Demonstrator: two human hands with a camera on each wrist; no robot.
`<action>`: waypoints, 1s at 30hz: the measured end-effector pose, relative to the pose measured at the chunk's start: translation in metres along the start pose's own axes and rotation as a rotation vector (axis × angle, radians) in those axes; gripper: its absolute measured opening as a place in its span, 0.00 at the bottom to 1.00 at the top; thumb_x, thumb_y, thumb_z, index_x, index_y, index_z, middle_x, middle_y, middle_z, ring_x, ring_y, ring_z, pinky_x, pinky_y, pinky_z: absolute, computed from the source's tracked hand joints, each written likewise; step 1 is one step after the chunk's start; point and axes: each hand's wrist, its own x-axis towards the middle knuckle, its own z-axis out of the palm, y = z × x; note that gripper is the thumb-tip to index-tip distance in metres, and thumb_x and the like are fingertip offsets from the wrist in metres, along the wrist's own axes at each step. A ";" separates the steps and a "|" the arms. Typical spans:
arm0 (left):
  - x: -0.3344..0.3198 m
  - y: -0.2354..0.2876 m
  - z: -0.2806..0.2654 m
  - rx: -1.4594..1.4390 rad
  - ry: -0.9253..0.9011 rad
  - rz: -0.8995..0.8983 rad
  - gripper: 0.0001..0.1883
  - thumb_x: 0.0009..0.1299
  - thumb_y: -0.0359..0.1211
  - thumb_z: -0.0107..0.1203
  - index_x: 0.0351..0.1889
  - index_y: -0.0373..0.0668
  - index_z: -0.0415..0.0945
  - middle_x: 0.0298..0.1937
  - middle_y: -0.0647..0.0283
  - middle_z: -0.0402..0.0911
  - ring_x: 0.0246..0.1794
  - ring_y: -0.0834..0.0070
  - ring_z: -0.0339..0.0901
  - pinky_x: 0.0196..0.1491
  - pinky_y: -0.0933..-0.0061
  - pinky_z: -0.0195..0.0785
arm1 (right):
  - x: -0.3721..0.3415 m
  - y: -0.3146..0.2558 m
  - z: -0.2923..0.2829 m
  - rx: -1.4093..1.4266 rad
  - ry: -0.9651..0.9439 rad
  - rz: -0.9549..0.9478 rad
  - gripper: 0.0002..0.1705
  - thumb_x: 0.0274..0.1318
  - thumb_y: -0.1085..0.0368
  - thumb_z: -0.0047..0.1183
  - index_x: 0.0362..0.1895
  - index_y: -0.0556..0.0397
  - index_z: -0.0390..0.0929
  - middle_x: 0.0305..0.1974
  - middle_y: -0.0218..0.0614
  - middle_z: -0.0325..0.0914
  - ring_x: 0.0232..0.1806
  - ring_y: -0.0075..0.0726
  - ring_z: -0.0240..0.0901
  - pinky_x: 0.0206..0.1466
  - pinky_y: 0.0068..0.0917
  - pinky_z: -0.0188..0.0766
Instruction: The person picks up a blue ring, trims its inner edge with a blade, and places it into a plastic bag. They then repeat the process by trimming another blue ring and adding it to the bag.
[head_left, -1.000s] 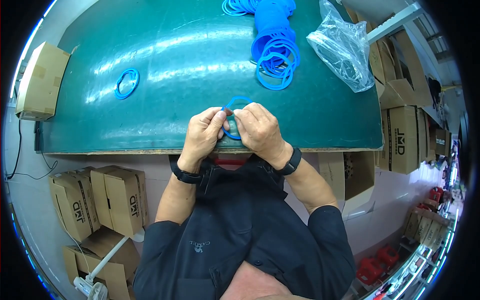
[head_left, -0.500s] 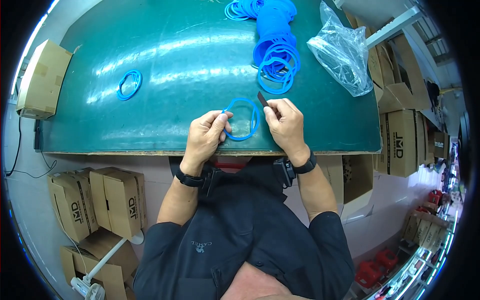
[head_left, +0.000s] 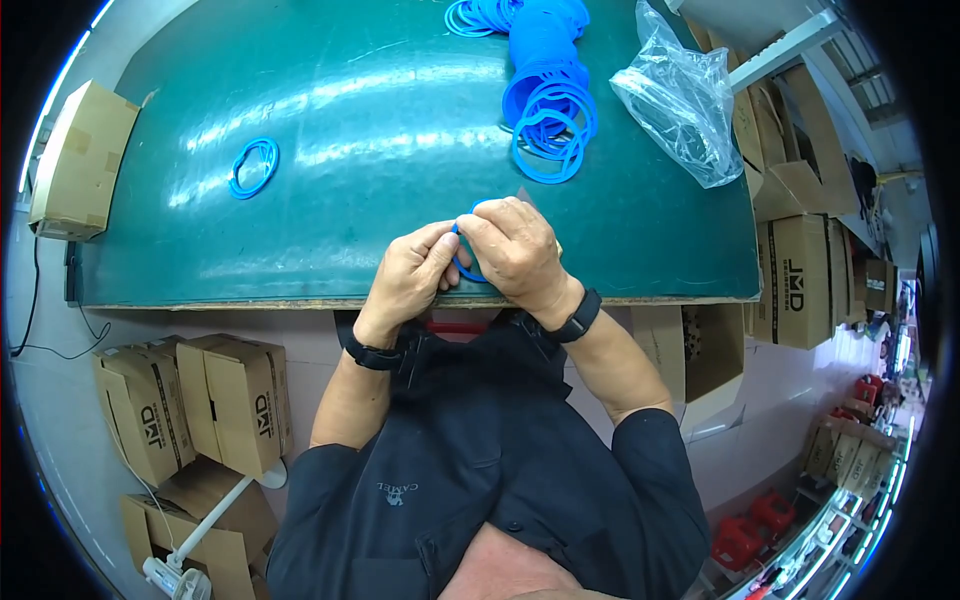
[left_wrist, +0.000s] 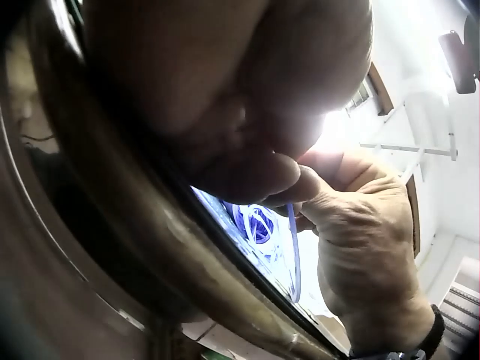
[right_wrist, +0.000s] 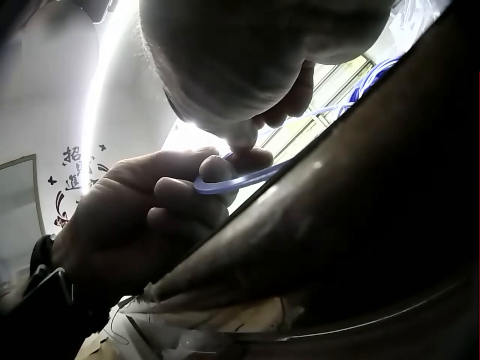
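Note:
In the head view a thin blue ring [head_left: 466, 268] is held near the table's front edge. The left hand [head_left: 412, 268] pinches its left side between thumb and fingers. Close against it, the right hand [head_left: 518, 254] has its fingertips at the same spot on the ring and covers much of it. A dark flat piece [head_left: 525, 196] juts out past the right hand's knuckles. Both wrist views show the fingertips of the two hands meeting at the blue ring [left_wrist: 294, 255], [right_wrist: 238, 182].
On the green table [head_left: 350, 200] lie a few blue rings [head_left: 254, 168] at left, a long pile of blue rings [head_left: 545, 60] at the back and a clear plastic bag [head_left: 685, 105] at right. A carton [head_left: 86, 160] stands at the left edge.
The right hand moved away to the right with the dark piece showing, then came back left to the ring beside the left hand. The left hand has stayed nearly in place.

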 end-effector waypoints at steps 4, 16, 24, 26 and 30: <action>0.001 0.002 0.001 -0.005 -0.026 -0.010 0.14 0.82 0.31 0.48 0.59 0.36 0.80 0.33 0.70 0.81 0.26 0.87 0.73 0.30 0.82 0.69 | -0.002 0.001 0.002 -0.025 -0.002 0.001 0.11 0.45 0.74 0.64 0.35 0.52 0.79 0.32 0.35 0.76 0.31 0.40 0.76 0.33 0.34 0.74; -0.002 0.000 0.000 0.025 -0.034 0.023 0.16 0.82 0.30 0.49 0.63 0.35 0.78 0.33 0.71 0.80 0.26 0.87 0.72 0.31 0.83 0.69 | 0.001 0.002 0.006 -0.064 -0.080 -0.005 0.10 0.44 0.70 0.60 0.32 0.54 0.73 0.31 0.39 0.69 0.32 0.43 0.72 0.33 0.37 0.73; 0.000 -0.008 -0.002 -0.026 -0.034 0.019 0.15 0.81 0.30 0.51 0.61 0.35 0.79 0.34 0.70 0.81 0.26 0.87 0.73 0.30 0.83 0.69 | -0.004 0.006 -0.001 0.030 -0.102 0.051 0.11 0.49 0.76 0.62 0.36 0.54 0.75 0.33 0.40 0.74 0.34 0.46 0.75 0.36 0.37 0.75; -0.001 -0.009 -0.002 -0.047 -0.028 0.012 0.14 0.81 0.30 0.51 0.60 0.36 0.79 0.33 0.70 0.82 0.26 0.87 0.74 0.30 0.83 0.70 | -0.005 0.005 -0.001 0.042 -0.102 0.064 0.11 0.50 0.76 0.62 0.36 0.54 0.75 0.34 0.40 0.74 0.34 0.46 0.76 0.36 0.37 0.75; 0.000 -0.006 -0.002 -0.075 -0.022 0.002 0.14 0.81 0.30 0.51 0.59 0.35 0.80 0.33 0.70 0.82 0.25 0.87 0.74 0.30 0.83 0.70 | -0.004 0.003 -0.001 0.049 -0.039 0.068 0.12 0.50 0.77 0.62 0.38 0.55 0.76 0.35 0.40 0.75 0.34 0.45 0.77 0.34 0.36 0.76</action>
